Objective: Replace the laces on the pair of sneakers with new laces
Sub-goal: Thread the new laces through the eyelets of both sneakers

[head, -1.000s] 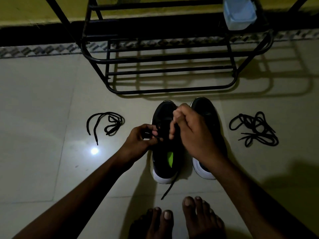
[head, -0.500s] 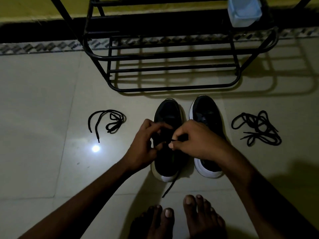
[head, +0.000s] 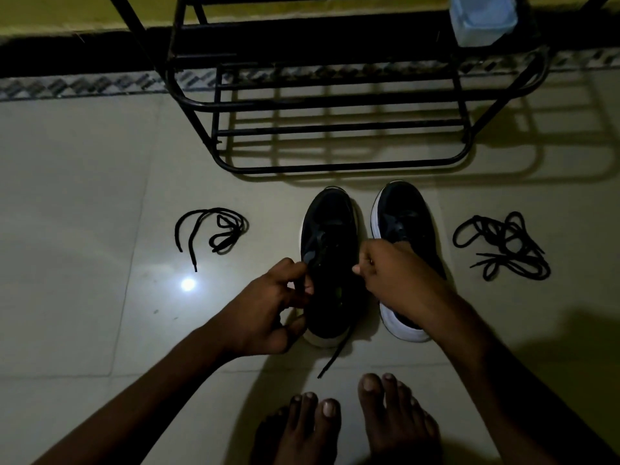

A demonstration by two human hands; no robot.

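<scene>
Dim view, one glare spot (head: 188,284) on the floor (head: 67,203), soft shadows.

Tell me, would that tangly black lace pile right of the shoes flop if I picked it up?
Probably floppy: the lace pile lies in loose loops. Likely light, being thin cord. It may lift as one clump, since the strands cross.
</scene>
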